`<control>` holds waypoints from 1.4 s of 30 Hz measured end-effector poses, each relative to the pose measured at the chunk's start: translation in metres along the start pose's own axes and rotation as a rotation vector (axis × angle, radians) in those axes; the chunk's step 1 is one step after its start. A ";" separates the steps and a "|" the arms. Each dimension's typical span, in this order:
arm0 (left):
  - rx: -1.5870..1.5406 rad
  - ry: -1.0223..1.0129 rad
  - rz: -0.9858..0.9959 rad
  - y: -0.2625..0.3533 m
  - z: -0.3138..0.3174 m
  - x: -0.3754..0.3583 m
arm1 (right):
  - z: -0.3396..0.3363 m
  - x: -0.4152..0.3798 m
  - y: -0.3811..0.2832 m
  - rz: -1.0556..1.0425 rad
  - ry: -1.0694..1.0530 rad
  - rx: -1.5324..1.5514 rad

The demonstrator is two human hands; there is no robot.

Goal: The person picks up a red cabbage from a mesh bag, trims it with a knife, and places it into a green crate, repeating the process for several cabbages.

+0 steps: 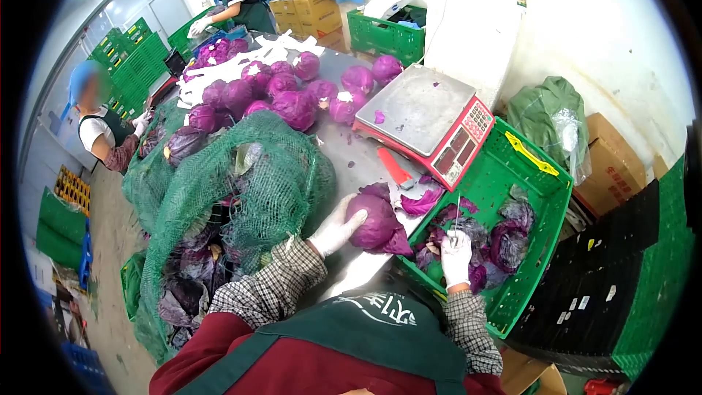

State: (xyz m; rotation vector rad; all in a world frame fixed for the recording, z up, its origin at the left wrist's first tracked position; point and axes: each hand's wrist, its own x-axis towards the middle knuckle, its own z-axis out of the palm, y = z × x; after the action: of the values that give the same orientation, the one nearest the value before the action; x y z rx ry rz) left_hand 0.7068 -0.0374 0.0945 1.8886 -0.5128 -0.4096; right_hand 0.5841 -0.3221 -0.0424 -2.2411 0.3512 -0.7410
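Note:
My left hand, in a white glove, grips a red cabbage from its left side, thumb on top. Some outer leaves of this cabbage hang loose at its lower right. Over the green crate, my gloved right hand is closed around a knife with its thin blade pointing up; the handle is hidden in the fist. Loose purple leaves lie in the crate below that hand. Between the cabbage and the scale lies a torn leaf, near a red-handled tool.
A red scale stands on the metal table beside several cabbages. Green net sacks of untrimmed cabbages crowd my left side. Two other people work across the table, a gloved hand at left and another at the far end.

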 end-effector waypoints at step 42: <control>0.460 -0.294 0.216 0.036 0.001 -0.025 | -0.038 0.024 -0.140 0.098 -0.295 0.590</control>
State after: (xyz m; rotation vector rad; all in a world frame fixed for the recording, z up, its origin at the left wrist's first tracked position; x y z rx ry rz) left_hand 0.6794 -0.0367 0.1282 2.1905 -1.0713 -0.4561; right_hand 0.5840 -0.2580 0.0903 -1.7218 0.0779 -0.3841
